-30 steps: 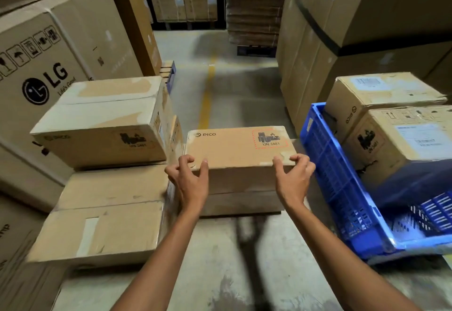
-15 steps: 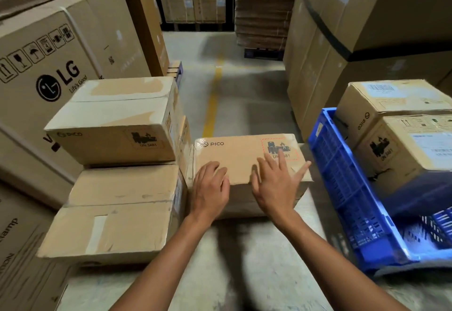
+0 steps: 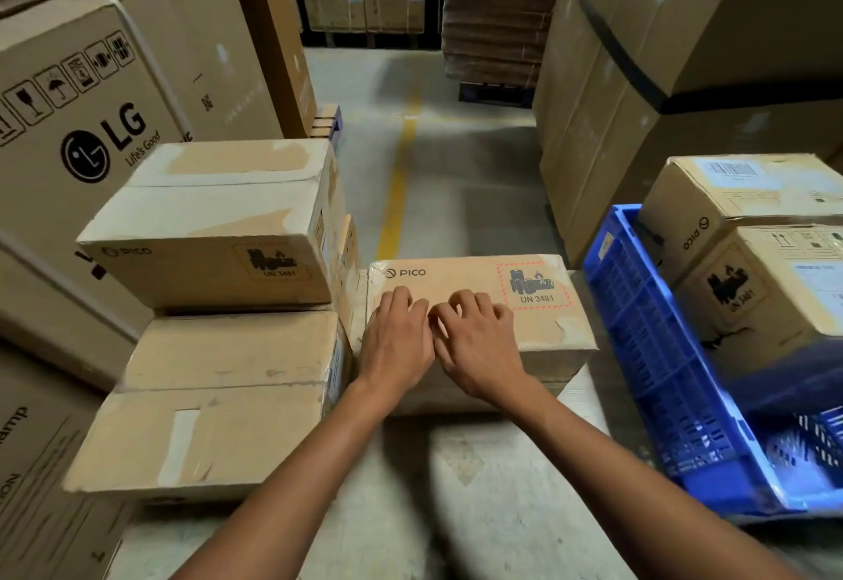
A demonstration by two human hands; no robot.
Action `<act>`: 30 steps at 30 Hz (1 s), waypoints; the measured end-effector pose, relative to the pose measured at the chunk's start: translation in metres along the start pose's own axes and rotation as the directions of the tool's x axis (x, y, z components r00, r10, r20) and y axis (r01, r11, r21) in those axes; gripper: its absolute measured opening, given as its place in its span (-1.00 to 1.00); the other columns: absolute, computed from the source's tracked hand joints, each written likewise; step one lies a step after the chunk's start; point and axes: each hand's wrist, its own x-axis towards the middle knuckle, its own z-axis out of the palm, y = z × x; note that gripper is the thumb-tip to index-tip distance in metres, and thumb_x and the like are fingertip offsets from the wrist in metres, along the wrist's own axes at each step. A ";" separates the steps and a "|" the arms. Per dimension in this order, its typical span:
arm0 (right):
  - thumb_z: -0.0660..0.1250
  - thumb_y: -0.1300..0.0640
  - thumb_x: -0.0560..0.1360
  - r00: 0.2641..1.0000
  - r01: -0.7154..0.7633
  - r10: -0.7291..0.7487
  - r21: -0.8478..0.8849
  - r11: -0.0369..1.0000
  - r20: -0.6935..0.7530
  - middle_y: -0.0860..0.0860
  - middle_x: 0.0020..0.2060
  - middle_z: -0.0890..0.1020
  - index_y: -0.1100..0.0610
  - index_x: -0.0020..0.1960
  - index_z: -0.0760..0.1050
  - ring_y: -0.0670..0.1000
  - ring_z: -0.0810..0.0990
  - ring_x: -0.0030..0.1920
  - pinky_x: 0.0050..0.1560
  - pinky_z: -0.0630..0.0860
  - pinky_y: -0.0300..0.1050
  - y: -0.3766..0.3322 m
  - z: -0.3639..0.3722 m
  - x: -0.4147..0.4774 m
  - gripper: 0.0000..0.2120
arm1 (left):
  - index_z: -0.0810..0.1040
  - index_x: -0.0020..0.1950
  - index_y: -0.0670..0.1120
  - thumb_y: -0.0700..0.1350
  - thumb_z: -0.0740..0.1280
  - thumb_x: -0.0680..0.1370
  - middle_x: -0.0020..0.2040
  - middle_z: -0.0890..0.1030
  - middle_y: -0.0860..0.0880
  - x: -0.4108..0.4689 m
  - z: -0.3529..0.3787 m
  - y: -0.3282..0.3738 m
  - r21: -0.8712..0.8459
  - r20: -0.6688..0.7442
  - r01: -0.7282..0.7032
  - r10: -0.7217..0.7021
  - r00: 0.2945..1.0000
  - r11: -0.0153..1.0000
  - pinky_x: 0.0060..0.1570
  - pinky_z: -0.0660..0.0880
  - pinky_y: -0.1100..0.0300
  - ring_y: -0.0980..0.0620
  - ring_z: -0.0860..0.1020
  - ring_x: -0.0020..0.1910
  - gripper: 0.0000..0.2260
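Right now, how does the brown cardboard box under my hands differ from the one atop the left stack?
The near brown cardboard box lies low; the stack-top cardboard box sits on another carton. The near one's hazard label is red-bordered; the stack-top one's faded dark. Both read PICO.

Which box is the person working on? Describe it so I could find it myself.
Find the blue plastic crate on the right and the stack of cartons on the left; one low PICO carton sits between them. The left hand and right hand rest on its top, and unlike its neighbours its UN 3481 label has a red dashed border.
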 end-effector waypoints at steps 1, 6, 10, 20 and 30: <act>0.04 -0.15 0.52 0.998 0.007 -0.008 0.022 1.000 0.061 0.07 0.16 0.53 0.03 0.16 0.51 0.15 0.49 0.14 0.10 0.38 0.13 0.001 -0.003 0.009 -0.58 | 0.51 0.32 -0.12 -0.11 0.15 0.62 0.34 0.45 -0.18 0.007 -0.001 -0.002 -0.006 0.060 0.004 -0.004 0.998 1.000 0.29 0.43 -0.03 -0.17 0.41 0.35 -0.68; -0.20 -0.25 0.49 0.954 0.040 -0.066 0.094 0.995 0.292 0.12 0.59 0.20 -0.01 0.54 0.24 0.14 0.14 0.59 0.50 0.12 0.19 0.014 -0.004 0.027 -0.28 | 0.14 0.61 -0.09 -0.07 0.05 0.68 0.63 0.07 -0.12 0.019 0.001 -0.006 0.034 0.190 0.032 -0.038 0.981 0.999 0.58 -0.03 0.04 -0.06 0.00 0.62 -0.52; -0.17 -0.29 0.49 0.950 0.046 -0.079 0.116 0.992 0.303 0.07 0.57 0.27 -0.03 0.54 0.29 0.11 0.20 0.56 0.49 0.15 0.12 0.021 -0.005 0.028 -0.27 | 0.25 0.55 -0.10 -0.05 0.10 0.66 0.56 0.25 -0.14 0.022 -0.002 0.001 0.109 0.144 0.032 -0.048 0.988 0.994 0.53 0.11 0.01 -0.12 0.17 0.55 -0.56; 0.03 -0.10 0.68 0.944 -0.146 0.138 0.003 0.989 0.299 0.04 0.60 0.19 0.03 0.56 0.24 0.10 0.11 0.60 0.52 0.04 0.20 0.067 -0.013 0.021 -0.51 | 0.24 0.57 -0.06 -0.02 -0.02 0.71 0.62 0.17 -0.08 0.040 0.027 0.053 0.003 0.202 -0.032 0.030 0.979 0.999 0.55 -0.02 -0.09 -0.07 0.06 0.61 -0.57; 0.01 -0.11 0.47 0.990 -0.118 0.111 0.069 0.991 0.088 -0.05 -0.08 0.61 0.05 -0.14 0.60 0.11 0.56 -0.01 -0.13 0.46 0.02 0.059 -0.019 0.000 -0.58 | 0.49 -0.32 -0.09 -0.12 0.27 0.53 -0.36 0.52 -0.07 0.015 0.026 0.052 -0.068 -0.309 -0.241 0.209 0.928 0.968 -0.38 0.41 0.04 -0.10 0.50 -0.36 -0.79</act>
